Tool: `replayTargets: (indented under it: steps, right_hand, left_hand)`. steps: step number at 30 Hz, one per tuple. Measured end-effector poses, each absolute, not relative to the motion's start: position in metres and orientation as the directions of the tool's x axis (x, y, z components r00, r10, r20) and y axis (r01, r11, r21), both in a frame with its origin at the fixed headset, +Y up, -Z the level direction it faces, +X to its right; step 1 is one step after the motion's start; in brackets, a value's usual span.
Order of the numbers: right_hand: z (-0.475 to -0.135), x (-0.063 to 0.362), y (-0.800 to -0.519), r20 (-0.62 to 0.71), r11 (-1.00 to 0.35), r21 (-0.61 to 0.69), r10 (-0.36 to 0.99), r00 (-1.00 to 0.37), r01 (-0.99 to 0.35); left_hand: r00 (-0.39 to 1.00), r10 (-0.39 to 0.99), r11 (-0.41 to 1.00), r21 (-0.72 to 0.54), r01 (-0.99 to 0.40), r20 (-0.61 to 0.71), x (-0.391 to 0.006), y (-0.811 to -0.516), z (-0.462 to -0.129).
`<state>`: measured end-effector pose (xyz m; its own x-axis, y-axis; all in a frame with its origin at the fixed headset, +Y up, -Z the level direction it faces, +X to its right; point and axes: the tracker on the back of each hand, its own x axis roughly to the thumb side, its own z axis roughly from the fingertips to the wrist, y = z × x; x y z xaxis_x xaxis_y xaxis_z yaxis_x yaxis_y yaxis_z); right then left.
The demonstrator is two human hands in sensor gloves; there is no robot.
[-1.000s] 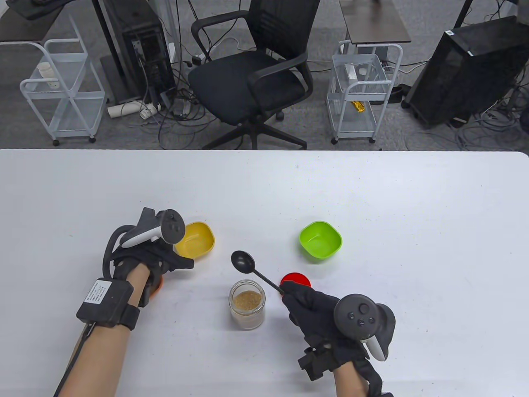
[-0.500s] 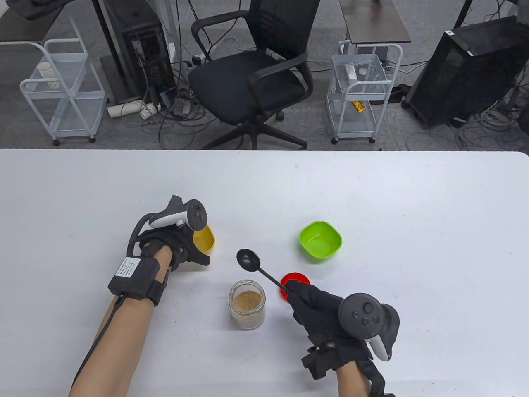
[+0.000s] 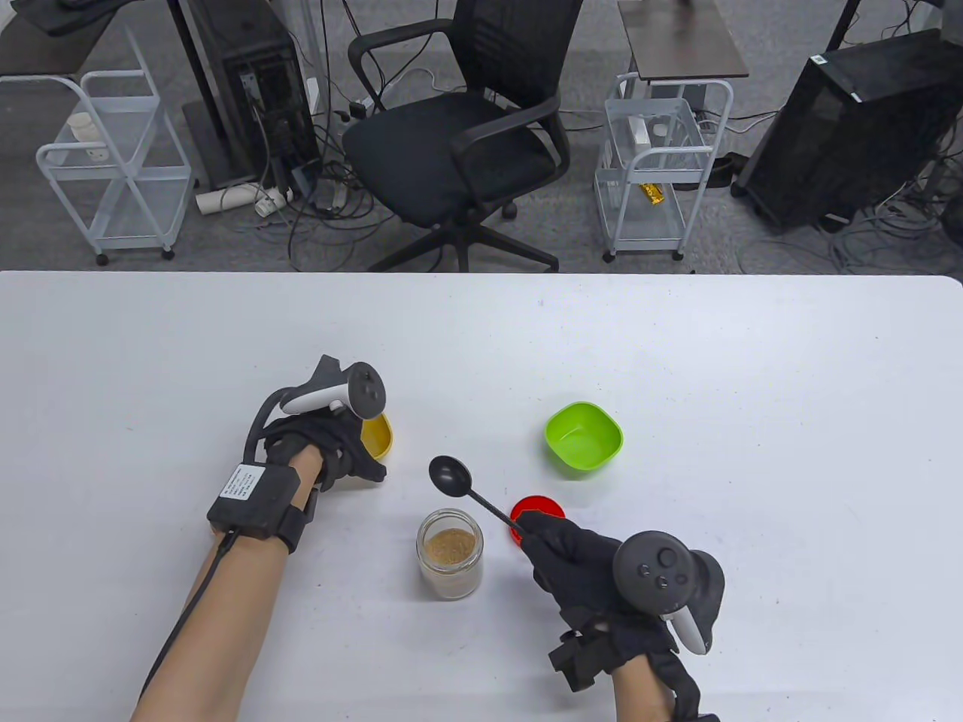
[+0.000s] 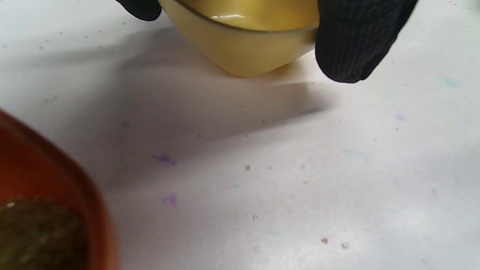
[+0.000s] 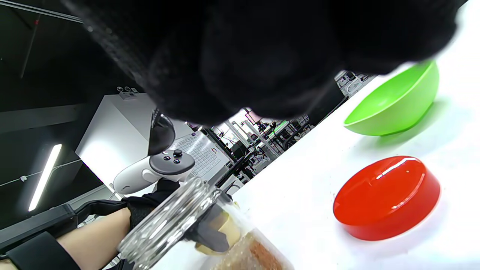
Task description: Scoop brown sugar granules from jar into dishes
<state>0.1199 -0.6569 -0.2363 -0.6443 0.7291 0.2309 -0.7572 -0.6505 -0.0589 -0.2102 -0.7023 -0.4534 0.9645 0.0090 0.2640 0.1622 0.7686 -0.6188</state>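
A glass jar (image 3: 450, 555) of brown sugar stands open near the table's front middle. My right hand (image 3: 543, 532) pinches the handle of a black spoon (image 3: 450, 477); its empty bowl hovers just beyond the jar. My left hand (image 3: 355, 453) grips the yellow bowl (image 3: 379, 436), mostly covering it. In the left wrist view a gloved thumb (image 4: 356, 45) and another fingertip clasp the yellow bowl (image 4: 247, 48) at its sides. An orange dish (image 4: 41, 210) holding brown granules sits at the bottom left of that view. A green bowl (image 3: 584, 438) stands empty to the right.
The jar's red lid (image 3: 539, 510) lies flat between the jar and the green bowl, close to my right fingers. A few stray granules (image 4: 248, 167) dot the white table (image 3: 752, 376). An office chair and carts stand beyond the far edge.
My left hand has moved up and right, off the orange dish and onto the yellow bowl, closing around it. The right hand and spoon shifted only slightly.
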Motion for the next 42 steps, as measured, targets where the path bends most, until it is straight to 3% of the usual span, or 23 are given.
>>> replayTargets:
  steps: [17, 28, 32, 38, 42]
  right_hand:
    - [-0.236, 0.119, -0.659, 0.228, -0.637, -0.037, 0.744, -0.628, -0.770]
    - [-0.241, 0.120, -0.664, 0.207, -0.630, -0.012, 0.758, -0.618, -0.777]
    - [-0.243, 0.122, -0.666, 0.197, -0.626, -0.007, 0.763, -0.615, -0.780]
    - [-0.243, 0.122, -0.666, 0.195, -0.627, -0.001, 0.764, -0.615, -0.779]
    - [-0.238, 0.123, -0.660, 0.212, -0.621, -0.017, 0.764, -0.610, -0.783]
  left_hand:
    - [0.933, 0.037, 0.862, -0.483, 0.152, 0.359, -0.213, -0.659, -0.404]
    - [0.921, 0.047, 0.916, -0.386, 0.115, 0.386, -0.216, -0.635, -0.333]
    - [0.925, 0.073, 0.922, -0.379, 0.080, 0.373, -0.215, -0.634, -0.312]
    - [0.910, 0.251, 0.907, -0.408, -0.102, 0.330, -0.220, -0.647, -0.288]
    - [0.902, 0.288, 0.902, -0.408, -0.142, 0.323, -0.222, -0.654, -0.274]
